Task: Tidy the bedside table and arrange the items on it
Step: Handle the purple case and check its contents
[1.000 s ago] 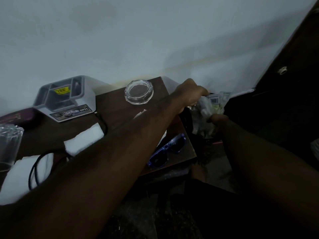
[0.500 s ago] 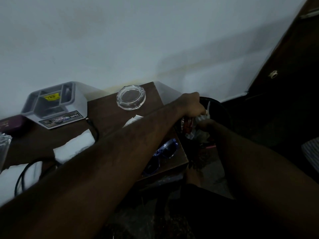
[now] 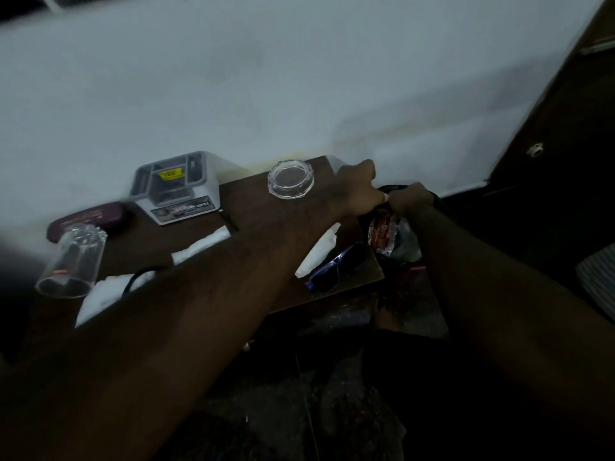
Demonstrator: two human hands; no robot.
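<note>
Dark brown wood makes up the bedside tabletop [image 3: 253,201], which stands against a pale wall [image 3: 299,94]. At its far edge sits a clear round glass dish [image 3: 291,179], and to the left of that a white and grey plastic box [image 3: 174,188] with a yellow sticker in its hollow top. Further left lies a maroon oblong case [image 3: 86,216]. Just in front of it is a clear glass tumbler [image 3: 71,261], seen tilted, its wide mouth toward the near side. Crumpled white tissues [image 3: 199,244] lie scattered across the middle, and a black cable [image 3: 139,277] runs over one of them. A pair of blue plastic sunglasses [image 3: 336,267] lies at the near right corner, close to the edge. Just off that right edge, lower down, is a black bin [image 3: 436,200] with a red wrapper [image 3: 381,227] and silvery crumpled rubbish in it. Both arms reach out over it. The left hand [image 3: 357,191] crosses above the tabletop, its grip closed in a pinch on a small white scrap [image 3: 386,196]. The right hand [image 3: 411,199] meets it there with fingers curled; whether its grip holds anything I cannot tell. A dark floor [image 3: 332,410] lies below.
</note>
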